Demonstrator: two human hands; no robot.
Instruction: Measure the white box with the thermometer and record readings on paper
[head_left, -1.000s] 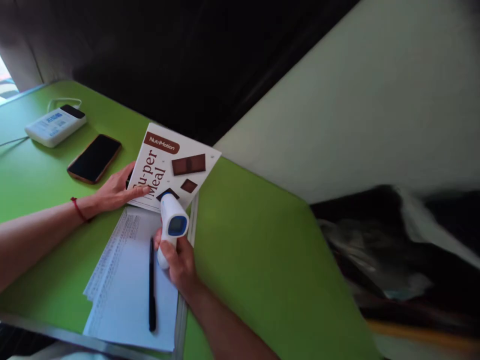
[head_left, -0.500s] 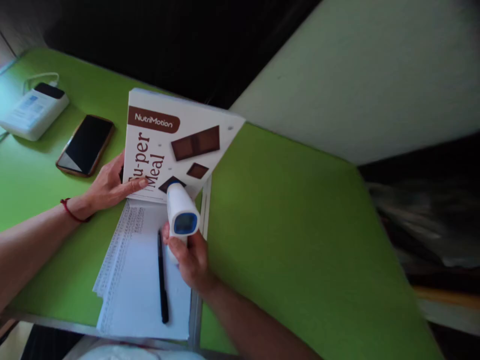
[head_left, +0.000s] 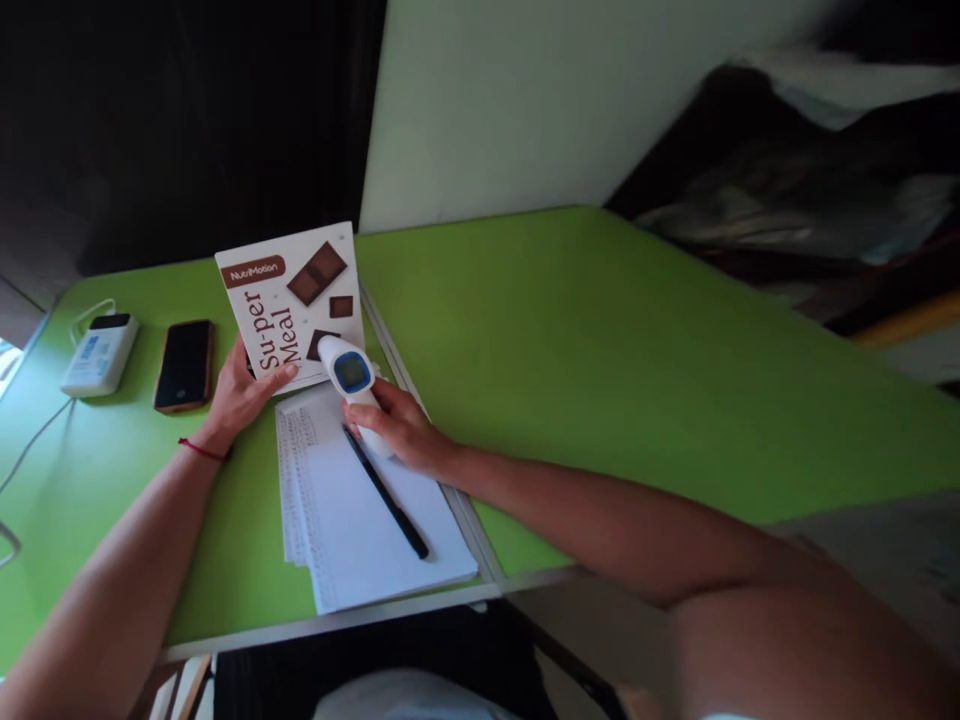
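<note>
A handheld gauge (head_left: 361,394) levelled at the NutriMotion pack (head_left: 294,312)

In the head view I watch a person at a green bench (head_left: 600,350), the NutriMotion pack tilted up with its printed front facing them. Their left grip (head_left: 238,392) grasps the pack's lower left corner, thumb (head_left: 279,379) across the front, the rest largely hidden behind. The right grip (head_left: 401,428), just off the pack's lower right, is wrapped round the white handheld gauge, whose nose overlaps the pack's lower part; whether they touch I can't tell. Its blue-framed screen (head_left: 352,372) faces back to the person, too small for me to read.

Nearer the person than the pack lie some sheets (head_left: 345,530), a black pen (head_left: 387,492) across them. Left of the pack sits a phone (head_left: 184,365), and farther left a white power bank (head_left: 99,358).

I'd judge the step in hand to be pointing the gauge at the pack. The next move, to my mind, calls for a steady pack and the nose lined up squarely with it.
</note>
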